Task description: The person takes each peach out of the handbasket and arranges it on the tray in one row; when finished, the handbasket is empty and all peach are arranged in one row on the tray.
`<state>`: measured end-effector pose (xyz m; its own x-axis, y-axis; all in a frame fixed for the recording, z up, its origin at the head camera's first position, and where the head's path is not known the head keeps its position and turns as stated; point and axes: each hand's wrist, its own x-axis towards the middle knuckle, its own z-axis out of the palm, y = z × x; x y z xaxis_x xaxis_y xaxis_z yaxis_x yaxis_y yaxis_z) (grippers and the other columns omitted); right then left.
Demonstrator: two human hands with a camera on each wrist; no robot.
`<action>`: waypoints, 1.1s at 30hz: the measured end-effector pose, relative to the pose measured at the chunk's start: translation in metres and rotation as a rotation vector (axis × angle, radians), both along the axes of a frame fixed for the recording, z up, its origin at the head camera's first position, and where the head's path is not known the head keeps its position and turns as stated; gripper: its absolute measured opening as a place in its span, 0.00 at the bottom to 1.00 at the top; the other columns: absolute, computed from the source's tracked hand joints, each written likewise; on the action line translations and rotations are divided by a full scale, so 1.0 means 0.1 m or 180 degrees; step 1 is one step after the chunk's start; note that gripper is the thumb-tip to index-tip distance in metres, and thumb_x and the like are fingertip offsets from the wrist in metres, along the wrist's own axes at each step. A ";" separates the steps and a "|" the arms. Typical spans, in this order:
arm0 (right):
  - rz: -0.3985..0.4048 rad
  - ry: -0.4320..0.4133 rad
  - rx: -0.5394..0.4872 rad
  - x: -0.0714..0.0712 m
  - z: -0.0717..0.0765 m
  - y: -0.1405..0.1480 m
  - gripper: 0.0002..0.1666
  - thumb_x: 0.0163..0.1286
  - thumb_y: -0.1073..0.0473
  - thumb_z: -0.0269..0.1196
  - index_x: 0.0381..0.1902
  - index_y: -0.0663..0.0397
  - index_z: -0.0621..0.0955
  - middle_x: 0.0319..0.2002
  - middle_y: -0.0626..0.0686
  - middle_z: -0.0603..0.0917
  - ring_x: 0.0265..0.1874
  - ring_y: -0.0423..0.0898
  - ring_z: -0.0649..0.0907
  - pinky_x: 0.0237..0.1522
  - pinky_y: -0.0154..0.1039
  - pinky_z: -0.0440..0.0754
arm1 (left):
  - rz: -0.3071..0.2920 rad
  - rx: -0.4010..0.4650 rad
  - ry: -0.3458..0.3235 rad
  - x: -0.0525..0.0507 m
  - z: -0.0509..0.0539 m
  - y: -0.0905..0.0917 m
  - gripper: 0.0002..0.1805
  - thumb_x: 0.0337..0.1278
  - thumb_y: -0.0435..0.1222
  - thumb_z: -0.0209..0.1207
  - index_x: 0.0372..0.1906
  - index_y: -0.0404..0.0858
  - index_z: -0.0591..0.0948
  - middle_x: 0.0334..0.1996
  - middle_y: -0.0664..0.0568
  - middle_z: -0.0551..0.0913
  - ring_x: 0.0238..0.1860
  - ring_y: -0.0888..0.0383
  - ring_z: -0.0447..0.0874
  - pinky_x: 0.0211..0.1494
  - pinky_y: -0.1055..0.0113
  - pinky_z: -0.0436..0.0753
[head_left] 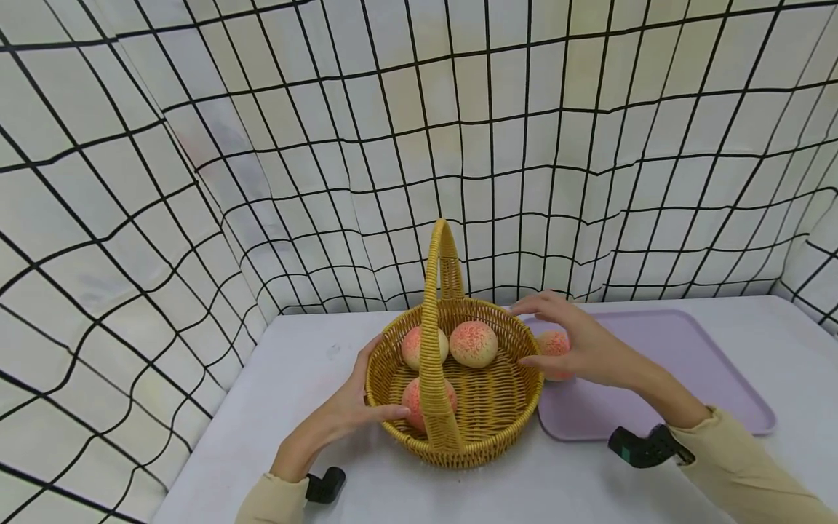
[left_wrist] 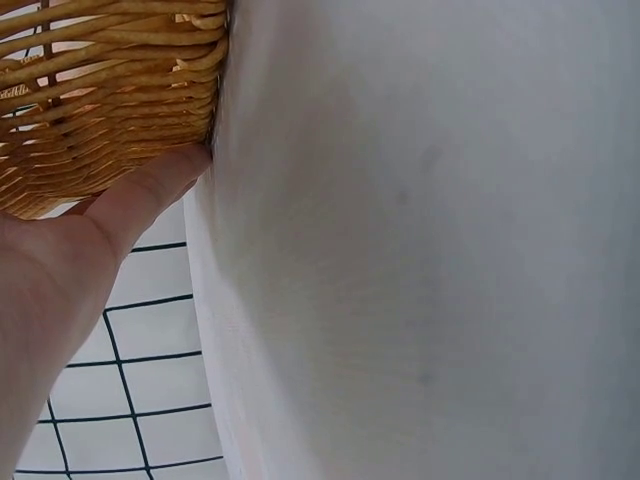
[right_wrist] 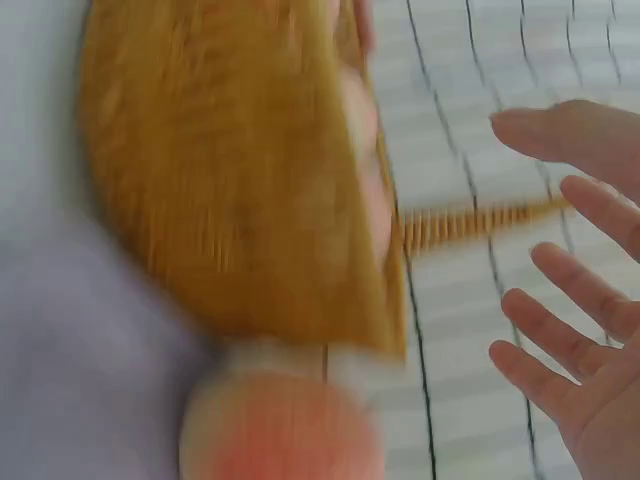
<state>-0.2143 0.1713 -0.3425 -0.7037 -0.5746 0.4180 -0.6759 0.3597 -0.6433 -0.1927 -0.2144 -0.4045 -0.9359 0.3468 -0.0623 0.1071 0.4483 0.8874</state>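
Note:
A round wicker basket (head_left: 495,429) with a tall handle holds three pink-and-cream peach-like balls, one of them (head_left: 473,343) at the back. My left hand (head_left: 343,404) grips the basket's left side, thumb at the rim and fingers along the outer wall. In the left wrist view a finger of that hand (left_wrist: 90,240) lies against the woven wall (left_wrist: 110,110). My right hand (head_left: 589,346) is spread over the right rim and holds nothing; the right wrist view shows its fingers apart (right_wrist: 590,290). Partly behind it, another ball (head_left: 553,343) is beside the basket; it appears blurred in the right wrist view (right_wrist: 285,430).
A lilac tray (head_left: 681,364) lies right of the basket on the white table (head_left: 288,364). White sheeting behind black netting stands along the back and left of the table. Dark devices are strapped at both wrists, below beige sleeves.

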 end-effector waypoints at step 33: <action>0.0672 -0.0435 0.0235 0.08 -0.35 -1.25 0.28 0.62 0.57 0.79 0.58 0.53 0.83 0.56 0.48 0.84 0.61 0.45 0.80 0.65 0.47 0.78 | -0.0044 -0.0103 0.0066 0.00 0.01 -0.01 0.70 0.51 0.53 0.78 0.85 0.51 0.38 0.83 0.37 0.47 0.80 0.37 0.54 0.78 0.36 0.58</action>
